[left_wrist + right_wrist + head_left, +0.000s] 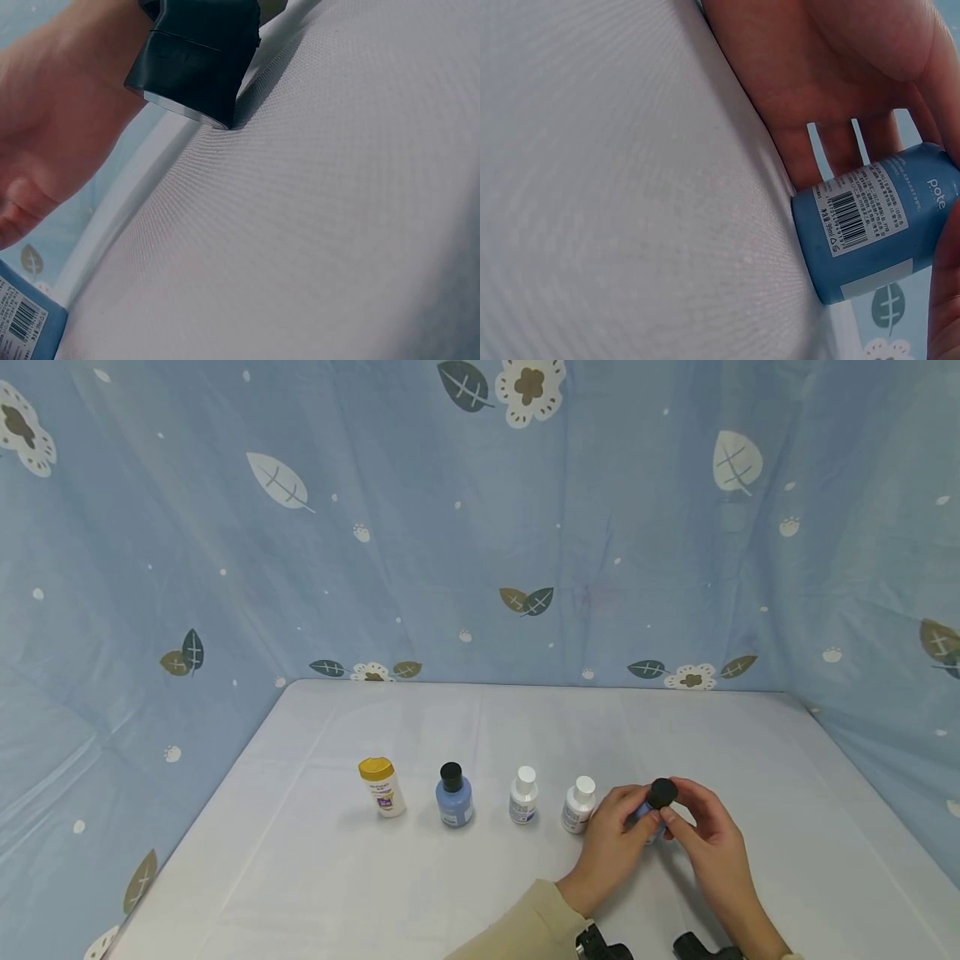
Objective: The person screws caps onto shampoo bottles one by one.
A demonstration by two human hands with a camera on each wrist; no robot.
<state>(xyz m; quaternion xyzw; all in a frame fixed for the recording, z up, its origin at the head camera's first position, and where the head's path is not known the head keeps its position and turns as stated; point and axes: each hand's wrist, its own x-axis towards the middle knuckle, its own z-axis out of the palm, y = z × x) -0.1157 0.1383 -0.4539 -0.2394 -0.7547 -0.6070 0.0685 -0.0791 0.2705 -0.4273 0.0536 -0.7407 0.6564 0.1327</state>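
A small blue bottle (922, 225) with a black cap (662, 793) stands on the table, its label and barcode showing in the right wrist view. My left hand (613, 839) holds it from the left, fingers and thumb curled about its upper part near the cap. From the other side my right hand (712, 843) grips the same bottle, thumb in front and fingers round the far side. In the left wrist view only a lower corner of the blue bottle (30, 322) shows. Right beside my left fingers is a white bottle (578, 806) with a white cap.
Left of the hands, in a loose row, stand another white bottle (523, 795), a second blue bottle (454, 802) with a black cap, and a white bottle with a yellow cap (386, 793). A patterned blue curtain (420, 543) surrounds the white table (300, 877) at back and sides.
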